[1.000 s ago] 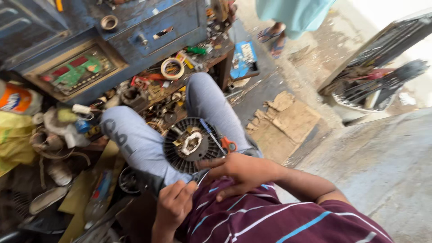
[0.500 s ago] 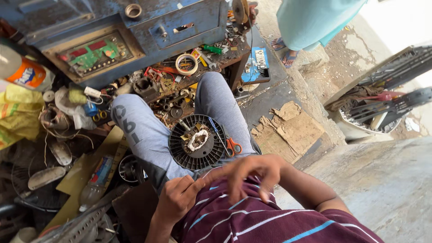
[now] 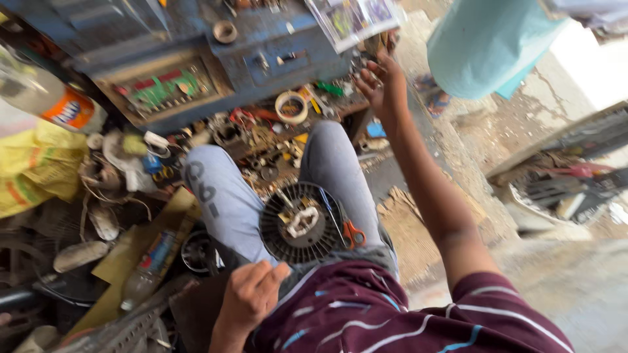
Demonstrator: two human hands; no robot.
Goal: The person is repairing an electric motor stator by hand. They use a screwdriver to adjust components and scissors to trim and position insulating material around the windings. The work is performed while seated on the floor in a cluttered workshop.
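A round black finned motor part (image 3: pixel 301 223) is lying in the person's lap, between the thighs. Against its right edge, scissors with orange handles (image 3: pixel 350 230) are resting. The left hand (image 3: pixel 252 294) is hovering just below the part, fingers curled loosely together and gripping nothing. The right hand (image 3: pixel 381 82) is stretching out well beyond the part, fingers spread apart and empty, beside the blue cluttered workbench (image 3: pixel 196 59).

Yellow bag (image 3: pixel 36 167), plastic bottle (image 3: pixel 49 98), tape roll (image 3: pixel 292 106), green circuit board (image 3: pixel 163 88), orange-handled scissors (image 3: pixel 353 233)
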